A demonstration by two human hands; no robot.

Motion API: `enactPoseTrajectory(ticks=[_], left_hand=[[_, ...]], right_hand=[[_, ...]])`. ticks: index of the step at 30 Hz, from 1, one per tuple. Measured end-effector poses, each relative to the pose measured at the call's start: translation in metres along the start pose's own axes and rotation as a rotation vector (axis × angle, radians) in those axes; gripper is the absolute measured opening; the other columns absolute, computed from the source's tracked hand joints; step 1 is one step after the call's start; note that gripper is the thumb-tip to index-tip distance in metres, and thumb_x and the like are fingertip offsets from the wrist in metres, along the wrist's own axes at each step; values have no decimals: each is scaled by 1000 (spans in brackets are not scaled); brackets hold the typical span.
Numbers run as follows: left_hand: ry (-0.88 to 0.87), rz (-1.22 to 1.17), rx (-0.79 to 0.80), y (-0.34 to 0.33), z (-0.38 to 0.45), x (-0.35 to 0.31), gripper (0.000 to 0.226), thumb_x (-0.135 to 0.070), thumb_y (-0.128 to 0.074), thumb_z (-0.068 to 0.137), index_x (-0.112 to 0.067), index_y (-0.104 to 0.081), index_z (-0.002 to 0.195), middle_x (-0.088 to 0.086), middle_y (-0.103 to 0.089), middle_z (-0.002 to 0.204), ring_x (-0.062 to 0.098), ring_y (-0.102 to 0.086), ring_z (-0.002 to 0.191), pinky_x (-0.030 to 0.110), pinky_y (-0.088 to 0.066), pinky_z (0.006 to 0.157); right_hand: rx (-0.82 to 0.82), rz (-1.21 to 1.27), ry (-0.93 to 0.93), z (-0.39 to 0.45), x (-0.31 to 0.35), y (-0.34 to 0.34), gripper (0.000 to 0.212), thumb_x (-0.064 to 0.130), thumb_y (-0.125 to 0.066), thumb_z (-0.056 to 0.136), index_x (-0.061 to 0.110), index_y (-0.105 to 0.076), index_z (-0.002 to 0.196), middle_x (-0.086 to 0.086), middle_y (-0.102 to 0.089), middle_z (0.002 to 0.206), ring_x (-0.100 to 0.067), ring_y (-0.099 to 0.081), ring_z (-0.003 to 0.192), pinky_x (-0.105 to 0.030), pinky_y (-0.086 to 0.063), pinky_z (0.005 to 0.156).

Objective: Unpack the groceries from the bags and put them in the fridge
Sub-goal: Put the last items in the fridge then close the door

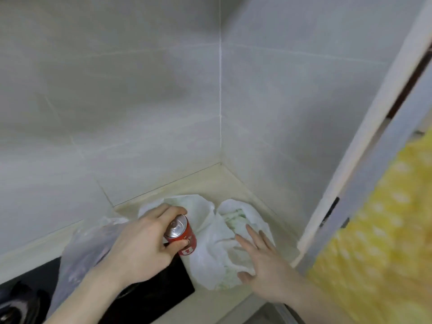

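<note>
Countertop (233,181): one red can (183,235), two white bags (210,249).

I see soft, even, fairly dim light with a grey-green cast and only faint shadows. My whole view is slightly blurred. The yellow cloth (383,230) at right is smeared worst. Wide-angle bending curves the white door frame (364,136).

A black glass hob (163,298) sits in the beige counter (210,181) beneath grey tiled walls (117,90), beside yellow dotted fabric (385,230).
</note>
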State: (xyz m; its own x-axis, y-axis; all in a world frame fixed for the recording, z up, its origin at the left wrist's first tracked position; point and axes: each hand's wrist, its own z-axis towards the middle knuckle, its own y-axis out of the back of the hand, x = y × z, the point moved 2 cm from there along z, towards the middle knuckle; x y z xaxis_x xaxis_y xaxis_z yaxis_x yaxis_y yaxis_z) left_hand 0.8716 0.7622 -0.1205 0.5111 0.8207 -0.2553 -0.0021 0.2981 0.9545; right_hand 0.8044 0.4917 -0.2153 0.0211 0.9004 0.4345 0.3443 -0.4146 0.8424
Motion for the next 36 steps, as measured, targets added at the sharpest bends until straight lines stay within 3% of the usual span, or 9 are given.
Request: enactPoseTrajectory(ticks=[3, 10, 15, 19, 22, 27, 31, 36], left_hand=[[-92, -41, 45, -15, 19, -50, 57, -61, -68, 79, -50, -46, 131, -37, -50, 127, -2, -56, 113, 27, -53, 85], [-348, -103, 135, -58, 51, -193, 57, -63, -68, 72, -52, -49, 125, -37, -54, 119, 1, -61, 99, 31, -56, 73], [-564, -117, 229, -82, 61, -296, 57, -62, -79, 71, -56, -50, 121, -40, -54, 114, -7, -57, 83, 14, -41, 65], [-828, -141, 341, -99, 65, -380, 59, -64, -75, 73, -60, -46, 124, -44, -48, 122, -9, -57, 101, 10, -41, 70], [-1025, -156, 424, -116, 58, -443, 59, -63, -75, 75, -61, -44, 124, -42, -44, 124, -7, -57, 101, 13, -46, 69], [-1282, -245, 538, -142, 27, -528, 63, -63, -79, 69, -56, -47, 123, -45, -48, 119, -7, -56, 100, 12, -41, 74], [-1502, -386, 631, -149, -13, -579, 60, -72, -66, 65, -58, -46, 120, -41, -50, 118, -8, -54, 99, 21, -50, 77], [-1739, -520, 706, -142, -75, -632, 60, -64, -69, 68, -57, -45, 123, -40, -49, 122, -9, -53, 109, 22, -52, 83]], right_hand=[[-49, 36, -90, -45, -39, 18, 85, 48, -56, 101, 40, 1, 163, 13, 27, 168, -25, 18, 158, -49, -6, 129], [-221, 26, -355, -169, -136, 30, 84, 44, -55, 101, 38, 2, 163, 8, 24, 169, -31, 18, 158, -53, -4, 129], [-311, 49, -584, -261, -177, 20, 85, 46, -53, 101, 37, 4, 163, 6, 29, 168, -33, 23, 156, -56, -2, 128], [-430, 161, -786, -331, -197, 5, 90, 45, -58, 98, 37, 4, 163, 6, 29, 168, -32, 24, 156, -53, 3, 127], [-499, 235, -967, -380, -203, -7, 89, 42, -57, 100, 35, 5, 163, 6, 31, 167, -31, 26, 155, -53, 5, 128], [-587, 343, -1300, -454, -184, -25, 88, 46, -56, 101, 34, 4, 164, 5, 31, 167, -30, 26, 155, -54, 3, 128], [-674, 377, -1535, -496, -158, -43, 90, 50, -58, 98, 36, 1, 164, 7, 28, 168, -28, 24, 156, -52, 0, 129], [-743, 436, -1789, -551, -112, -59, 88, 52, -56, 97, 37, 0, 164, 6, 24, 170, -30, 20, 157, -52, -3, 129]])
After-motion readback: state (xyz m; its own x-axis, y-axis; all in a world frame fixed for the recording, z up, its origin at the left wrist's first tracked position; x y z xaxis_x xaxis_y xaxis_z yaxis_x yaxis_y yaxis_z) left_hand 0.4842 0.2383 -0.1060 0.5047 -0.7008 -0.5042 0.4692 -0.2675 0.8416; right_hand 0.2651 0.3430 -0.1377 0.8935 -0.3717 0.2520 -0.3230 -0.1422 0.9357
